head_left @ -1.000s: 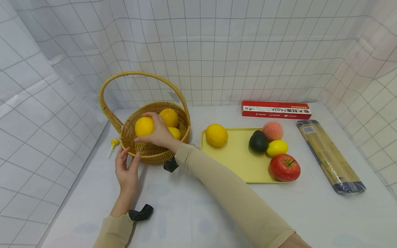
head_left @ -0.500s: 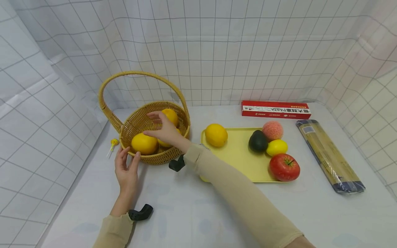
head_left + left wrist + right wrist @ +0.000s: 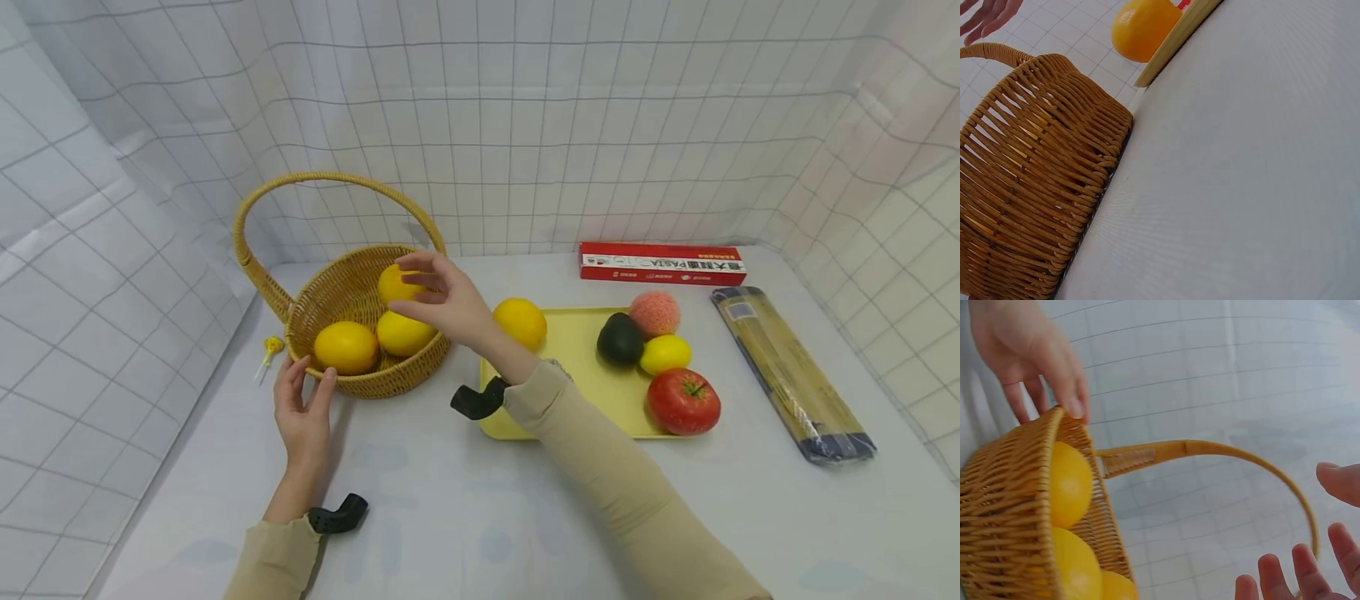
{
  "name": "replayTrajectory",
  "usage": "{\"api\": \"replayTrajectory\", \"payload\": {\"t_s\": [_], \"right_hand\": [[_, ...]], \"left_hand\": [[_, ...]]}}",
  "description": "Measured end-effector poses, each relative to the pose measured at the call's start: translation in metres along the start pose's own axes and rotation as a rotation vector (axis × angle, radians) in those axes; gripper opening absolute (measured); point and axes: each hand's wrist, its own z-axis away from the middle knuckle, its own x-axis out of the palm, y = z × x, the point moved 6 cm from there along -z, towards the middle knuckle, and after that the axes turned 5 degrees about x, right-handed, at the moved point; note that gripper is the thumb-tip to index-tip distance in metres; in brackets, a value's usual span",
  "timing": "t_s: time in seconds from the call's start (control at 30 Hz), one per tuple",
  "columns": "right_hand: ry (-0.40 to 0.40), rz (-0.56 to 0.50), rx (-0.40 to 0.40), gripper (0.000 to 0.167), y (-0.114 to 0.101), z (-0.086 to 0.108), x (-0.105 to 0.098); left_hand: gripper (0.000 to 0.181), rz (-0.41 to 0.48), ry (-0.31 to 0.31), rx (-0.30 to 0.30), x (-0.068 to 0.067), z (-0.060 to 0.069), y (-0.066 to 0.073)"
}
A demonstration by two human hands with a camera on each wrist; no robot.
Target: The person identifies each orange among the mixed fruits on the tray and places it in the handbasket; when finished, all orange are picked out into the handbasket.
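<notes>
In the head view, a wicker basket with a tall handle stands at the left, tilted toward me. Inside lie an oval yellow-orange fruit, a second yellow fruit and a rounder orange behind. My left hand holds the basket's near-left rim with thumb and fingers. Over the right rim hovers my right hand, its fingers spread and nothing in them; it hides part of the orange. The right wrist view shows its thumb and fingertips apart from the basket.
Right of the basket lies a yellow tray bearing an orange-yellow fruit, an avocado, a pink ball-like fruit, a lemon and a red apple. Beyond are a red pasta box, a noodle pack and a lollipop.
My right hand has let go of the oval yellow-orange fruit, which now lies in the basket's front left, and has moved right and out of the basket. My left hand stays at the rim.
</notes>
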Motion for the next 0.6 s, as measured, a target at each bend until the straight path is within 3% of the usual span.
{"api": "replayTrajectory", "payload": {"t_s": [0.27,0.6], "right_hand": [[0.116,-0.01,-0.097,0.049,-0.013,0.026,-0.034],[0.243,-0.038,-0.084,0.047,0.0,0.042,-0.062]], "left_hand": [[0.046,-0.018,-0.003,0.014,0.0,0.0,0.0],[0.045,-0.022,-0.005,0.023,-0.001,-0.002,-0.002]]}}
